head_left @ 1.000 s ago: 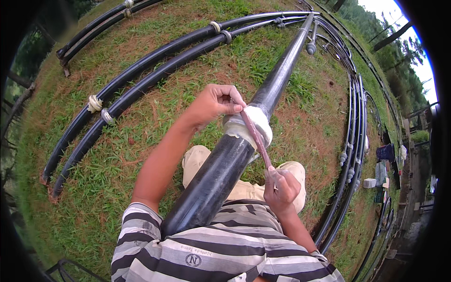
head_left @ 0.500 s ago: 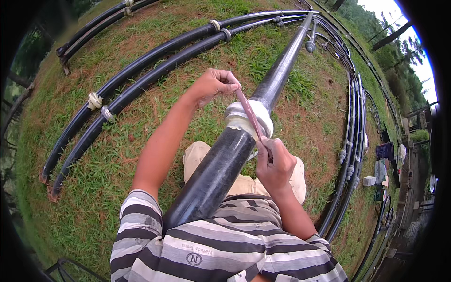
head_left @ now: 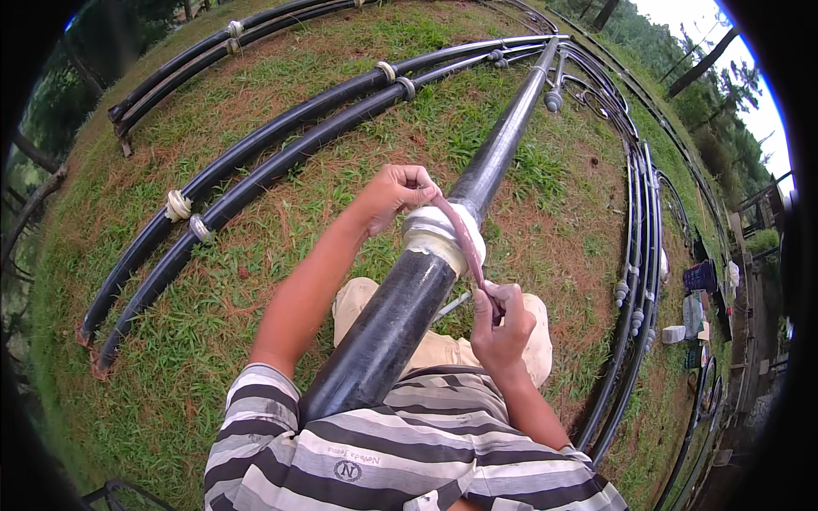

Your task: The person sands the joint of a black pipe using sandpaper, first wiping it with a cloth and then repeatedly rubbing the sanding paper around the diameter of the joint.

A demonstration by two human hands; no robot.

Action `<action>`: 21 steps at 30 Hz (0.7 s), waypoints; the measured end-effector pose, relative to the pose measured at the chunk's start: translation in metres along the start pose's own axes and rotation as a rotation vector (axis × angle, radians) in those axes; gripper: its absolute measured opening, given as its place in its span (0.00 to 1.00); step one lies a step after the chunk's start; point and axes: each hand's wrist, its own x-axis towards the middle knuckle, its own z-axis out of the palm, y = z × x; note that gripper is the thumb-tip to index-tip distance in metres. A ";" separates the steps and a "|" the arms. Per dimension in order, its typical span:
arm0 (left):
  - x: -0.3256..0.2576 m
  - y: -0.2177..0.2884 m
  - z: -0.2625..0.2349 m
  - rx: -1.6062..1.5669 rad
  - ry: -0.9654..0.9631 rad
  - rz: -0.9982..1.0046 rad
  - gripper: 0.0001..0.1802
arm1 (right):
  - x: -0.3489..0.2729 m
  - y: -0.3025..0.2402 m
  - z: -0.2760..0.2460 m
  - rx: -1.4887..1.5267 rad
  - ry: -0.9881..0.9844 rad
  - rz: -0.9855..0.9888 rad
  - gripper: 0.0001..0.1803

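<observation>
Stretched between both hands is a reddish-brown sanding strip (head_left: 463,228), dusted white and curving over a pale, ridged collar (head_left: 433,236) on a black pole (head_left: 383,328). My left hand (head_left: 397,196) pinches the strip's upper end, just above the collar on its far side. Closed on the lower end, my right hand (head_left: 503,322) is to the right of the pole, below the collar. The pole slants from my lap away toward the upper right. White filler or dust coats the collar, and its underside is hidden.
Long black poles with pale collars (head_left: 178,204) lie on the grass at left. More black poles (head_left: 643,247) with grey ball fittings run along the right. A dark blue bucket (head_left: 700,275) and a white box (head_left: 673,334) stand at far right, beyond them.
My left hand has come down and the strip, straight before, now bends around the collar's right side. The right hand has shifted slightly down and to the right.
</observation>
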 end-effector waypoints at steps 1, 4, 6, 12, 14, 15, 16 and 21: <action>-0.012 0.008 0.013 0.063 0.014 0.087 0.05 | -0.011 -0.001 -0.008 -0.012 0.027 -0.040 0.06; 0.008 0.014 0.010 0.096 -0.029 0.084 0.05 | -0.006 0.006 0.000 -0.065 0.006 -0.170 0.07; 0.021 0.000 -0.019 0.050 0.032 0.071 0.06 | 0.036 -0.005 0.020 -0.073 -0.029 -0.068 0.07; -0.012 0.010 0.010 0.031 -0.008 0.110 0.08 | -0.015 -0.003 -0.003 -0.079 -0.062 0.043 0.09; -0.020 0.022 0.023 0.140 -0.022 0.200 0.10 | -0.020 -0.006 -0.001 -0.024 -0.053 0.070 0.09; -0.019 0.019 0.023 0.134 -0.022 0.191 0.10 | -0.021 -0.006 -0.001 0.030 -0.035 0.091 0.10; -0.019 0.020 0.020 0.177 -0.016 0.208 0.11 | -0.014 -0.014 -0.004 0.013 -0.069 0.157 0.10; -0.025 0.035 0.022 0.269 0.016 0.199 0.15 | 0.002 -0.022 -0.009 -0.002 -0.197 0.299 0.08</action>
